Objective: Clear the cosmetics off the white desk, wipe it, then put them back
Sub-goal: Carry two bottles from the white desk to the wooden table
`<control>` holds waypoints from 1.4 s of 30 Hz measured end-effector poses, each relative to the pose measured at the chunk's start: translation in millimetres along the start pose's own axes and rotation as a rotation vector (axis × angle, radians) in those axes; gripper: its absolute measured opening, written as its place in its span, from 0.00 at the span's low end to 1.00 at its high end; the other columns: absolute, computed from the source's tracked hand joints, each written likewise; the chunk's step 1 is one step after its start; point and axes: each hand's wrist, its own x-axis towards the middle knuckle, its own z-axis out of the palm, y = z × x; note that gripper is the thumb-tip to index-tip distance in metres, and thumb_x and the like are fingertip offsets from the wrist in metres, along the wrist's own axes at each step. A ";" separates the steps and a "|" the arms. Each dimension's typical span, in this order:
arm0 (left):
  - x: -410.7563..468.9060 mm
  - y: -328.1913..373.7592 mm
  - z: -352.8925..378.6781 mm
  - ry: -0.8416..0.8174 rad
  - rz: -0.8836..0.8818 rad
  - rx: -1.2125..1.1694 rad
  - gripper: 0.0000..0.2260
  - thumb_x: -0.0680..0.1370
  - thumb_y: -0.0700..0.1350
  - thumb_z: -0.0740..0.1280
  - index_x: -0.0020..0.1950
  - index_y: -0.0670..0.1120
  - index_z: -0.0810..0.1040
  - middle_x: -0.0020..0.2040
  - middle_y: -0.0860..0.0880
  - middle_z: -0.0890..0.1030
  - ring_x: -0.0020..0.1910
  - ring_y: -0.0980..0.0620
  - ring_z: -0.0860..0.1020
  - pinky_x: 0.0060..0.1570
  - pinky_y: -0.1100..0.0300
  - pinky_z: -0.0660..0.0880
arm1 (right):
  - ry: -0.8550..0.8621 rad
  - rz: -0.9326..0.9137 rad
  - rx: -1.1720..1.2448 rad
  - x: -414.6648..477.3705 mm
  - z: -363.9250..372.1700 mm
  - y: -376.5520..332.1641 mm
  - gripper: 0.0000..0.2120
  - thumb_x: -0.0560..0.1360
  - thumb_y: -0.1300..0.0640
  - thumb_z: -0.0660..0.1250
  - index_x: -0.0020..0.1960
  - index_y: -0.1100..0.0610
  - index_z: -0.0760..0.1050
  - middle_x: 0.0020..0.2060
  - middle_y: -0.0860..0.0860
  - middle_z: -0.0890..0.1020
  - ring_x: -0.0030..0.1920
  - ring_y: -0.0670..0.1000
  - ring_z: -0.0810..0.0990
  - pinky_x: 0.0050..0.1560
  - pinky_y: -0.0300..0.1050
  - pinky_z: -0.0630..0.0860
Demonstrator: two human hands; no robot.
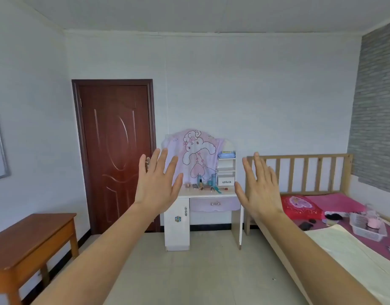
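Both hands, left hand and right hand, are raised with fingers spread, holding nothing. Beyond them, small cosmetics crowd the glossy white desk against the wall.

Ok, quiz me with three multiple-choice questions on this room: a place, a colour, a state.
1. Where are the cosmetics relative to the white desk? A. on its top B. under it C. left of it
2. What colour is the door? A. white B. dark red-brown C. grey
3. How are the left hand and right hand? A. each gripping something B. open, empty C. clenched fists
Answers: 1 A, they stand on its top. 2 B, reddish-brown panels. 3 B, fingers straight, nothing held.
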 end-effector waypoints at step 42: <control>400.5 -58.8 881.0 -0.306 -0.160 -0.190 0.28 0.81 0.58 0.48 0.74 0.45 0.68 0.74 0.39 0.67 0.74 0.39 0.64 0.70 0.34 0.58 | -0.395 -0.049 0.010 439.0 818.6 184.1 0.42 0.75 0.44 0.68 0.80 0.55 0.50 0.78 0.62 0.55 0.75 0.62 0.62 0.72 0.59 0.62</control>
